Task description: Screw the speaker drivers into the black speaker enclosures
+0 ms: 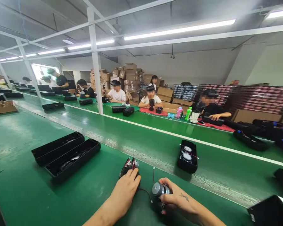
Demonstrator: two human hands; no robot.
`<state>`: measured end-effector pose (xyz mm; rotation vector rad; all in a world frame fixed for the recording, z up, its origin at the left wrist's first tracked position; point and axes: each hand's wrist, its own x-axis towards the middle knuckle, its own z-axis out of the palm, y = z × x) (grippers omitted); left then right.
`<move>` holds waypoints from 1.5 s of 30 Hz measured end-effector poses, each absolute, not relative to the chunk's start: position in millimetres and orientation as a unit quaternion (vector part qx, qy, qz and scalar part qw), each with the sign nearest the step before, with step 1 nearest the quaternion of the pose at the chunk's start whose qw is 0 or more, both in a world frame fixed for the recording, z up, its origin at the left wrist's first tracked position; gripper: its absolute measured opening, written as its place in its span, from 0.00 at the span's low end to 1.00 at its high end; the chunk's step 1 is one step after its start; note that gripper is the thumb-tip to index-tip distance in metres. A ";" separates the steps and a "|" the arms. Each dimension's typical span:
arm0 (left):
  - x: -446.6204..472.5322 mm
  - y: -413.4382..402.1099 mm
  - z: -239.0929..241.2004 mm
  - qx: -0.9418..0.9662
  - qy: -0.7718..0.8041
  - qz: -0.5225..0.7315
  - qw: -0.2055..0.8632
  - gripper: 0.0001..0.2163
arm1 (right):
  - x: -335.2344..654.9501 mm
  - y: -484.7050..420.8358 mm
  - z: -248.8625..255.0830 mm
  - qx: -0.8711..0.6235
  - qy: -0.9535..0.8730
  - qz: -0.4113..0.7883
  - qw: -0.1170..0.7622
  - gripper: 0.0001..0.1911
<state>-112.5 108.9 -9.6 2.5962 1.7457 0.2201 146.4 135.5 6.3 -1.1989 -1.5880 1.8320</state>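
Observation:
My left hand (126, 188) rests closed over a small black speaker part (129, 165) with red and black wires on the green bench. My right hand (175, 197) grips a round speaker driver (158, 190) with a shiny metal magnet, held just above the bench. A thin black wire (145, 191) runs between the two parts, and a red-tipped lead sticks up beside the driver. A black housing with two round drivers (187, 156) lies on the conveyor belt beyond my hands.
Two long open black casings (66, 155) lie to my left. A green conveyor belt (132, 138) runs diagonally past. Several seated workers face me across it, with bottles (188, 113), black speaker shells and stacked cardboard boxes (129, 75). A black box corner (271, 210) sits at right.

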 end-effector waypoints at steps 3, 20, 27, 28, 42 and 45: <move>-115.5 112.7 -0.3 0.824 0.560 0.079 0.012 0.19 | 180.6 120.9 16.8 -0.413 -0.524 0.696 0.264 0.40; -100.6 88.9 23.4 0.766 0.534 0.238 0.267 0.25 | 284.2 82.0 28.7 -0.495 -0.783 0.358 0.118 0.35; -62.1 119.0 -5.2 0.760 0.504 0.106 0.397 0.18 | 298.2 72.5 21.3 -0.531 -0.772 0.340 0.085 0.41; -57.9 120.7 -7.9 0.760 0.517 0.096 0.382 0.17 | 298.8 69.4 21.1 -0.546 -0.765 0.331 0.083 0.38; -47.6 62.6 -0.8 0.746 0.643 0.039 0.169 0.26 | 280.1 68.3 10.2 -0.617 -0.742 0.235 0.115 0.25; -39.1 64.3 -3.3 0.747 0.646 0.055 0.149 0.16 | 279.9 62.4 27.6 -0.630 -0.714 0.254 0.168 0.25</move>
